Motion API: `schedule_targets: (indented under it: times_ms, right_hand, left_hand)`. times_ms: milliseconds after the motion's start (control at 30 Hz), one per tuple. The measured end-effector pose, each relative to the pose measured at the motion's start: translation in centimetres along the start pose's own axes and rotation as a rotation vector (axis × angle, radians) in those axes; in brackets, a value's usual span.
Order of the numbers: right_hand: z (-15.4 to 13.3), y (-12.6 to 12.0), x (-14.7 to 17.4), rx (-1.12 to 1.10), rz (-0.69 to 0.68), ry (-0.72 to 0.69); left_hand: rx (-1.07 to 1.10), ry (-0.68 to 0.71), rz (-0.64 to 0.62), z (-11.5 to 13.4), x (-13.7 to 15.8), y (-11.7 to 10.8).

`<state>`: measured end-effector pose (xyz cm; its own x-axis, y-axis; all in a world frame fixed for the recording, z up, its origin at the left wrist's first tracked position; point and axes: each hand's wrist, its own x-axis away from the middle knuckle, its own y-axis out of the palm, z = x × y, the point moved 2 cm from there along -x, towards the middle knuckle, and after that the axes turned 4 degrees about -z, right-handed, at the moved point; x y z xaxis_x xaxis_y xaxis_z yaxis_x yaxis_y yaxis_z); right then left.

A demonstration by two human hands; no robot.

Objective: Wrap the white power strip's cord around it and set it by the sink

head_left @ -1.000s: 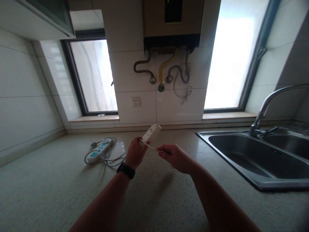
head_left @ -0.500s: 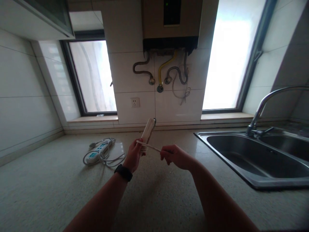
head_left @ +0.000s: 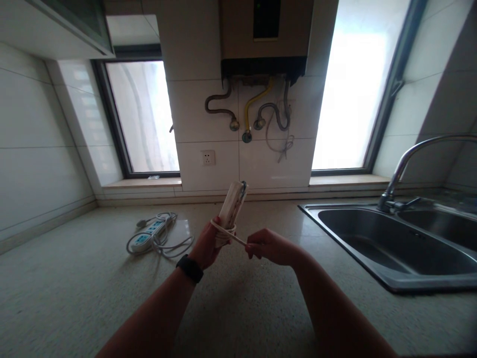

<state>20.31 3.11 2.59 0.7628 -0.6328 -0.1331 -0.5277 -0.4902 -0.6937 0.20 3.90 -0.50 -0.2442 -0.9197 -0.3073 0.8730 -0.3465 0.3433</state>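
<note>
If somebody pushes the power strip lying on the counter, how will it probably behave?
Being long and low, the power strip would likely slide, not roll. Its cord, in loose loops, looks floppy and may drag.

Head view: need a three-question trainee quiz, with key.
1. True or false: the strip with blue-green sockets lies in the sink.
2. The right hand grips: a) the faucet; b) the white cord; c) the wall outlet.
3. Which wrist wears the black band?

Key: 1. False; the strip with blue-green sockets lies on the counter. 2. b; it runs to turns around the white strip in the left hand. 3. Left.
</note>
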Motion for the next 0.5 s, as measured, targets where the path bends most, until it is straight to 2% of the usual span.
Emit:
schedule_targets:
  times_ms: [167,333,500]
  right_hand:
    - [0.2,-0.2,-0.1,0.068,0.021,-0.036]
    - [0.5,-1.1,-0.2,0.374,0.197,-0.152]
    - [1.5,-1.7,0.5,0.442,0.269,-0.044]
  left_hand:
    - [-0.001,-0.014,-0.068,0.1,0.4,0.0]
    - [-0.063,-0.025,-0.191,0.2,0.8,0.4]
    - [-0.059,-0.118,-0.390,0.0,1.3,0.8]
